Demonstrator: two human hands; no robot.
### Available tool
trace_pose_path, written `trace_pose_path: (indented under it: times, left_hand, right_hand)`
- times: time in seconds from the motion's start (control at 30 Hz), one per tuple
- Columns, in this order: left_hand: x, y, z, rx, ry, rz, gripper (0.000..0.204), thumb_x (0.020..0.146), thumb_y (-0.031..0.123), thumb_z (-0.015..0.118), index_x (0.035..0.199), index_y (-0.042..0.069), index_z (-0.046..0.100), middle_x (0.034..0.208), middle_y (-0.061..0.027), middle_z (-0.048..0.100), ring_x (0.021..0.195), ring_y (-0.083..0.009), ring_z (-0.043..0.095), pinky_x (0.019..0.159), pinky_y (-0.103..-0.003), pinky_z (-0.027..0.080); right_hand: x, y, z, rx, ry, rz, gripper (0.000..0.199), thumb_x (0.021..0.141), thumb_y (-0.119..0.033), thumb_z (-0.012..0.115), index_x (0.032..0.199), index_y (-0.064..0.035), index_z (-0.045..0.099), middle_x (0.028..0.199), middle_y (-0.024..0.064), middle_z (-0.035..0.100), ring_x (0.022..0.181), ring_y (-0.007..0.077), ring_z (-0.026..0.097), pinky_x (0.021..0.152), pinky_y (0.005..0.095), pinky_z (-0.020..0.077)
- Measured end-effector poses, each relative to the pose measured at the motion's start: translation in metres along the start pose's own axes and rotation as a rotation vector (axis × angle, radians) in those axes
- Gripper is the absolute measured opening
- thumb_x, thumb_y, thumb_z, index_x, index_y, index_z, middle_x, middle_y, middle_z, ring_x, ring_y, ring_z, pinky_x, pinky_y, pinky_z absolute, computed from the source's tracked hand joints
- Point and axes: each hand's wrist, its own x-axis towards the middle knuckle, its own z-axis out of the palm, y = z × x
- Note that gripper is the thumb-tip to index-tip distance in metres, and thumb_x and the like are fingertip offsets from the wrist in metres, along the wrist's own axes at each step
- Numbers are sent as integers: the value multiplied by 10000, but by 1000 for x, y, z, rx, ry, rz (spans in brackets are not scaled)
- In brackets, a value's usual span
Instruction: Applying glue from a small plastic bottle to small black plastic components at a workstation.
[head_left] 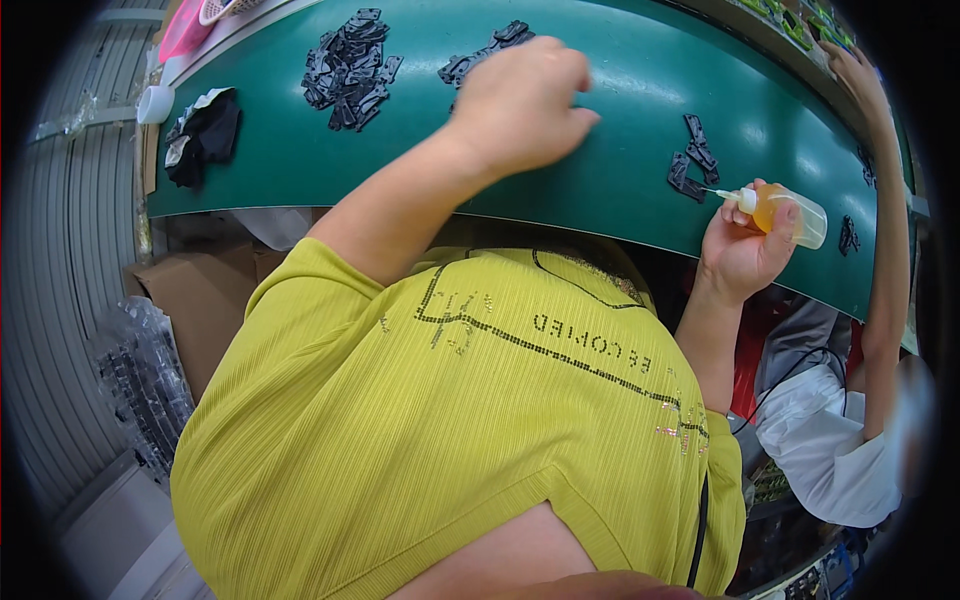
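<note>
The smooth, broad table point(625, 160) is coloured deep green. The flat plastic parts point(345, 75) are finished in plain black. The translucent squeeze bottle point(808, 220) is tinted amber by its liquid point(768, 207). The ribbed yellow-green shirt point(430, 420) is crossed by black sequin lines point(570, 357); the crumpled fabric cloth point(208, 140) is patched black and white.

A head-worn fisheye looks down, close over the yellow shirt point(420, 420), onto the green table point(630, 110).
</note>
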Motion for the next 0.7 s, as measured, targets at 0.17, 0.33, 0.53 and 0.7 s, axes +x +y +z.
trace_pose_path:
  times: [0.17,0.33,0.53,0.7]
  left_hand:
    - [-3,-15,-7,50,-154,-151,207,719,219,701,825,50,646,853,-119,627,819,-311,594,716,-390,477]
    - [3,-12,-3,-147,-59,-86,180,724,173,700,760,25,604,753,-89,615,666,-212,596,596,-327,471]
    - [16,18,5,-843,-330,-280,192,705,118,717,697,43,541,678,-23,571,556,-91,525,477,-228,394]
    - [19,32,25,-936,-499,-333,190,730,111,740,743,40,564,686,-25,573,553,-99,541,486,-216,427]
  right_hand:
    - [0,1,1,-29,5,18,171,856,-203,615,920,-45,591,821,125,623,545,138,499,483,264,416]
    - [0,2,-1,-21,-4,20,151,864,-189,609,910,-46,594,813,120,627,536,145,504,479,273,421]
    - [-2,1,5,-24,-12,18,135,886,-184,589,916,-53,595,809,108,634,519,143,504,474,294,428]
    - [-1,0,4,-12,-9,12,120,890,-163,578,923,-49,592,837,96,629,531,138,510,478,305,429]
